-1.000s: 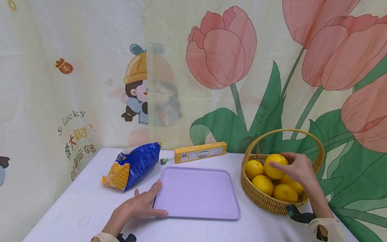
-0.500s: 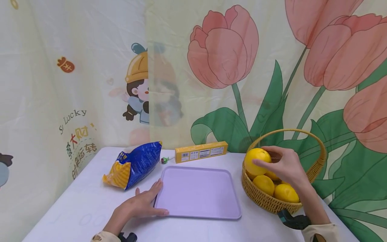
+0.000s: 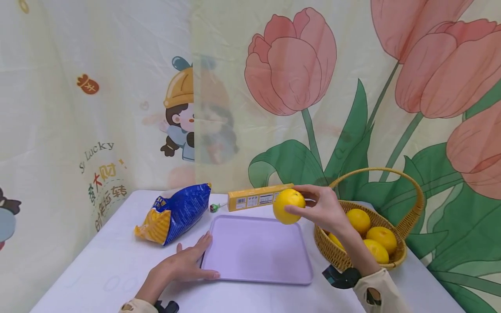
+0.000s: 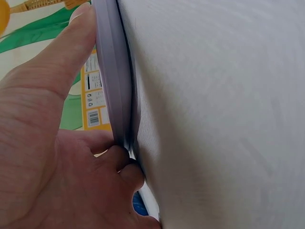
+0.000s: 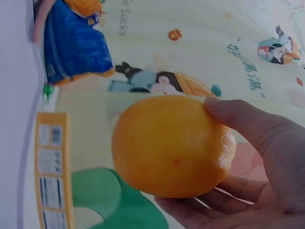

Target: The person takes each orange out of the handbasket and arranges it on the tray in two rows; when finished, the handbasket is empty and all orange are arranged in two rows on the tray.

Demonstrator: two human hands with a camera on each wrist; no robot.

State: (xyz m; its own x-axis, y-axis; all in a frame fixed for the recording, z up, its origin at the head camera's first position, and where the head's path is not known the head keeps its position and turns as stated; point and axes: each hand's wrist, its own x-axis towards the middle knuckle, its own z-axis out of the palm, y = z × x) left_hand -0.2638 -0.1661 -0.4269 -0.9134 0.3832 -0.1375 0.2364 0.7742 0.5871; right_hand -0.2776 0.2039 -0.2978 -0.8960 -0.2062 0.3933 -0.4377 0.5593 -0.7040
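Observation:
In the head view my right hand point(image 3: 322, 208) grips a round orange point(image 3: 288, 206) between thumb and fingers, in the air over the back right corner of the lilac tray point(image 3: 254, 250). Close up in the right wrist view, the orange point(image 5: 171, 145) is whole and glossy, with the thumb on one side and the fingers on the other. My left hand point(image 3: 185, 263) rests against the tray's left edge, its fingers and thumb spread. The left wrist view shows that thumb on the tray's rim point(image 4: 114, 71). Nothing lies on the tray.
A wicker basket point(image 3: 330, 252) with a tall handle holds several more oranges at the right. Behind the tray lie a yellow box point(image 3: 246, 200) and a green-wrapped lollipop point(image 3: 214, 208). A blue and yellow snack bag point(image 3: 188, 213) lies at the left. A printed curtain hangs behind the table.
My right hand has lifted the orange out of the basket and carried it left, over the tray's back right corner. The left hand has stayed at the tray's edge.

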